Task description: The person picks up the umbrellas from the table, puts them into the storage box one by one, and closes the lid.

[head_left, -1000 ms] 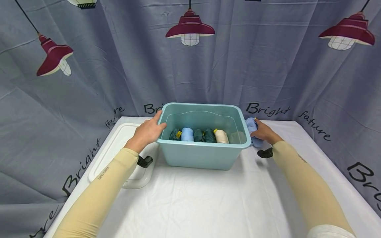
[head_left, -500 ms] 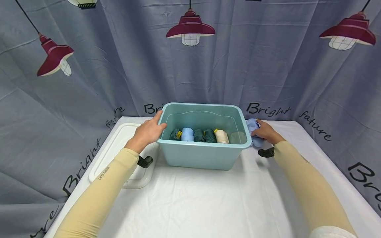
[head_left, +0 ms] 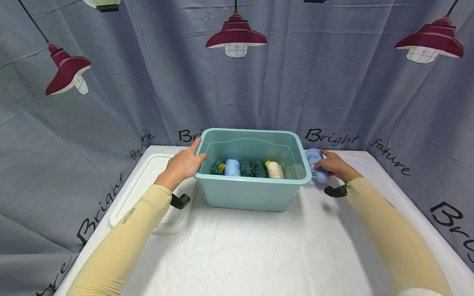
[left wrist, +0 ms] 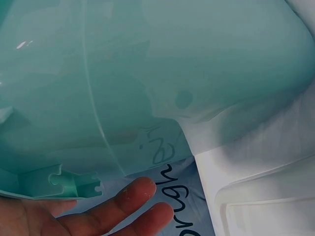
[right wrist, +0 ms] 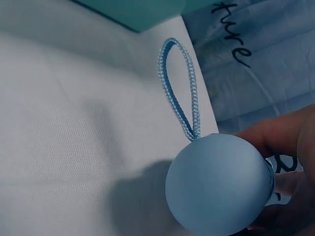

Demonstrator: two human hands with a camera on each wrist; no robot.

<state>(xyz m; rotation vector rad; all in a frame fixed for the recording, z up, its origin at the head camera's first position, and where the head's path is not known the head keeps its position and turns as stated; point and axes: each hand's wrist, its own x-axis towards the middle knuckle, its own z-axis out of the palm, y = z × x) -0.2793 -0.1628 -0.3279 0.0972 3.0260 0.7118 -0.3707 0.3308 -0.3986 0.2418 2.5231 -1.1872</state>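
Note:
A teal plastic bin (head_left: 255, 191) stands mid-table and holds a row of rolled cloths (head_left: 246, 168) in dark green, light blue and cream. My left hand (head_left: 184, 162) rests on the bin's left rim, its fingers (left wrist: 123, 204) straight along the outer wall (left wrist: 147, 73). Just right of the bin, my right hand (head_left: 334, 164) grips a light blue rolled cloth (head_left: 314, 162). The right wrist view shows the roll's round end (right wrist: 216, 184) low over the white tablecloth, a blue cord loop (right wrist: 179, 88) lying beside it, and my fingers (right wrist: 285, 132) round it.
A clear white lid (head_left: 142, 193) lies flat left of the bin, also in the left wrist view (left wrist: 266, 211). The white tablecloth (head_left: 240, 255) covers the table. A grey curtain (head_left: 111, 102) with lamp prints hangs close behind and at both sides.
My right hand and forearm have shifted slightly right with the light blue roll still in its grip. The left hand has stayed on the bin's rim.

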